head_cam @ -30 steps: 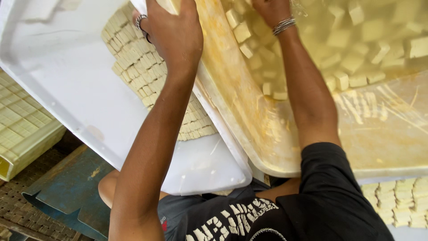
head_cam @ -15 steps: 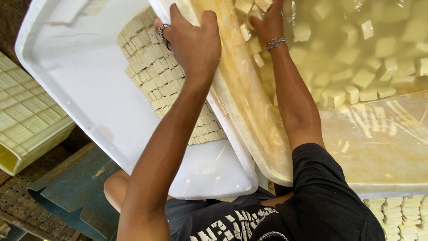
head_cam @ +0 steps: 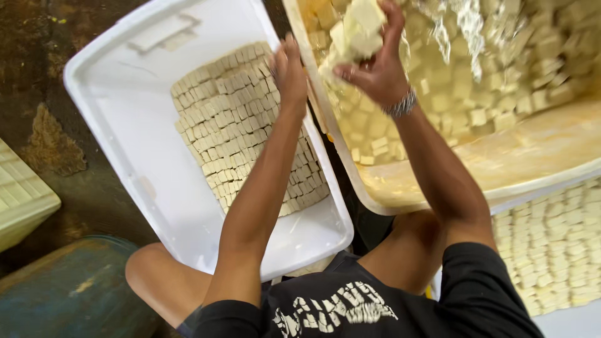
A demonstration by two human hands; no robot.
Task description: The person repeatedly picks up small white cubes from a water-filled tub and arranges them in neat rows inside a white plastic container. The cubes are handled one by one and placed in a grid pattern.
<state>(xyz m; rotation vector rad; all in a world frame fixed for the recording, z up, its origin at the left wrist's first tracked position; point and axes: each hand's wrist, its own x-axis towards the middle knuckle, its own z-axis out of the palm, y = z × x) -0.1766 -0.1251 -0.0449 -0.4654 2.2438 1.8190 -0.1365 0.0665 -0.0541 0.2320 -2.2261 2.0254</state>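
My right hand (head_cam: 375,72) is raised over the yellow tub (head_cam: 501,169) and is shut on a dripping clump of pale cubes (head_cam: 358,30). The tub holds cloudy water with several loose cubes floating in it. My left hand (head_cam: 288,66) is stretched out with straight fingers just left of the tub's rim, above the white tray (head_cam: 119,125). It holds nothing. In that tray, rows of pale cubes (head_cam: 231,119) lie packed side by side in its right half.
A second white tray with packed cubes (head_cam: 551,250) lies at the lower right, partly under the tub. A cream moulded tray (head_cam: 19,194) sits at the left edge, a blue drum (head_cam: 75,294) at the lower left. The floor (head_cam: 37,56) is dark and stained.
My right hand has come up out of the tub with a handful of cubes. My left hand has let go of the tub's rim and now hangs beside it.
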